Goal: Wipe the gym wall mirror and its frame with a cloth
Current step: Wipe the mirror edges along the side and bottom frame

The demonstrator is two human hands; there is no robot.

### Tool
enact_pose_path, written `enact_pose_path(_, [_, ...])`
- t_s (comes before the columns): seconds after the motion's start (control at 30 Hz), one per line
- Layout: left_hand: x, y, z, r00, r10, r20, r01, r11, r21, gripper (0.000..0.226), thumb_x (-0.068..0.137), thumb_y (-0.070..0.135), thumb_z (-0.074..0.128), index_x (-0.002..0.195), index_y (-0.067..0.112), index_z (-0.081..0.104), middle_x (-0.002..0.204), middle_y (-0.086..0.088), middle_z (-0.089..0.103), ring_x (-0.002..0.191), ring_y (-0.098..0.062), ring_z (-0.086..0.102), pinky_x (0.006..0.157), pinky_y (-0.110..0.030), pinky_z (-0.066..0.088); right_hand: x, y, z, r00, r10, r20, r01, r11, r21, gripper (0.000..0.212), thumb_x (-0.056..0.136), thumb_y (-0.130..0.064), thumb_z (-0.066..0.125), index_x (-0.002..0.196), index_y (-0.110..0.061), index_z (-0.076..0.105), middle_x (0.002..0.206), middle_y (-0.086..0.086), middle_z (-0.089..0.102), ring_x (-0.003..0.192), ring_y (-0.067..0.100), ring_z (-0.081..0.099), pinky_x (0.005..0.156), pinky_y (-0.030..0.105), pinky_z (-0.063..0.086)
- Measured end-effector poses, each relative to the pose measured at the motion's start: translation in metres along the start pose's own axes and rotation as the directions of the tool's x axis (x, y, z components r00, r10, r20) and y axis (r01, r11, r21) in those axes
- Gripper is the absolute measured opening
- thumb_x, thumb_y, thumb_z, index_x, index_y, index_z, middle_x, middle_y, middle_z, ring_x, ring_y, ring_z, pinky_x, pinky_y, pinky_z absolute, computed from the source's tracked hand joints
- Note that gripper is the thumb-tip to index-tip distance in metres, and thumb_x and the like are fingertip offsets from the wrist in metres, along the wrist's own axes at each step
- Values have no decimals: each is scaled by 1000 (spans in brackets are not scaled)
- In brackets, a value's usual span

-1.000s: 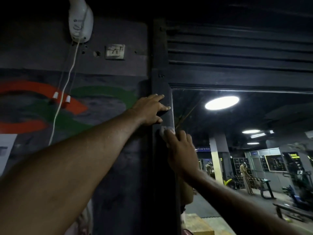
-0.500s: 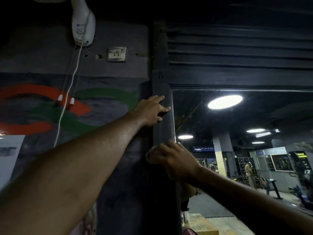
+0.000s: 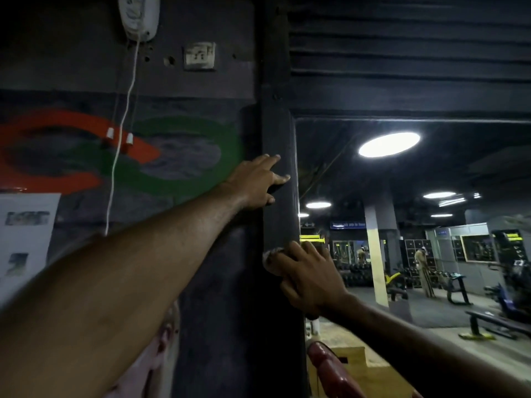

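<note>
Upright frame (image 3: pixel 280 219) — right hand (image 3: pixel 310 280) grip curled on cloth (image 3: pixel 271 255) against it; left hand (image 3: pixel 255 182) flat, fingers straight.

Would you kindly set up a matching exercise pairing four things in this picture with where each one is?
Things: 1 left hand; 2 cloth; 3 wall switch; 4 round light.
Places: A reflected in the mirror; B in the right hand; C resting on the frame; D left of the frame, by the white cord.
Pairs: 1-C; 2-B; 3-D; 4-A.
</note>
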State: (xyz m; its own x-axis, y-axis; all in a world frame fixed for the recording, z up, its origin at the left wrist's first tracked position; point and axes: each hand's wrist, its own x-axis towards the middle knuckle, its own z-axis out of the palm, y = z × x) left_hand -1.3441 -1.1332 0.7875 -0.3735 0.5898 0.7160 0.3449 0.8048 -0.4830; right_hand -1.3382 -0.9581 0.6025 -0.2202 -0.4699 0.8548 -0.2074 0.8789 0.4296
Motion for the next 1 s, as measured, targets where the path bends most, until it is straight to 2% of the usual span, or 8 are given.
enact_pose_path(0.17, [-5,2,3,1000,-7,-23,7,1000,-18,74,95,35,70,158,38,32,172,-4,4,158,-26,5,123,-43,23,34,-12,3,972,228,-52,-225,972,66,58,86,-24,52,144,-24,45,126,2,54,104,28,49,90,45,47])
enact_pose_path(0.27, [-11,8,7,999,-11,-30,11,1000,-11,69,99,33,65,159,37,30,172,-5,3,158,-27,5,123,-43,23,15,-13,14,992,-122,-23,120,991,-53,57,81,-22,58,137,-31,51,126,-3,55,98,26,48,85,41,49])
enact_pose_path(0.33, [-19,14,12,999,-9,-34,9,1000,3,67,100,34,62,159,36,30,172,-6,4,157,-28,6,123,-43,22,-8,-9,14,937,-341,70,347,934,-88,50,82,-29,61,131,-34,52,123,-6,56,97,24,49,83,39,49])
enact_pose_path(0.47, [-43,30,28,1000,26,-4,-25,999,41,71,97,41,65,159,36,29,172,-8,5,157,-28,8,123,-43,21,-15,-7,3,886,-445,129,452,892,-22,47,78,-36,68,120,-31,47,111,0,56,94,25,53,80,40,49])
enact_pose_path(0.57, [-56,33,35,1000,23,17,-24,998,55,75,95,42,66,159,38,28,172,-7,3,157,-28,7,123,-44,21,-3,2,-3,996,-85,1,85,996,21,45,83,-33,66,127,-29,54,119,6,52,105,29,51,85,43,48])
enact_pose_path(0.67, [-64,35,37,999,19,36,-21,999,46,75,95,39,68,159,37,28,172,-7,2,157,-28,7,123,-44,20,-21,-17,13,955,295,-11,-289,942,173,49,88,-26,61,136,-29,50,131,10,44,113,28,42,85,45,52])
enact_pose_path(0.87, [-82,43,46,998,41,50,-42,999,17,71,95,40,67,157,37,33,171,-7,4,157,-29,8,123,-45,21,-86,-43,25,990,102,97,-118,977,180,53,87,-22,67,135,-30,47,113,6,47,100,28,52,74,45,56])
enact_pose_path(1.0, [-88,47,57,999,37,-3,-37,999,17,74,94,40,69,158,36,32,171,-8,5,157,-29,9,123,-45,24,-64,-46,21,970,242,-21,-240,968,69,52,85,-26,61,136,-31,51,123,9,50,107,32,49,83,46,49])
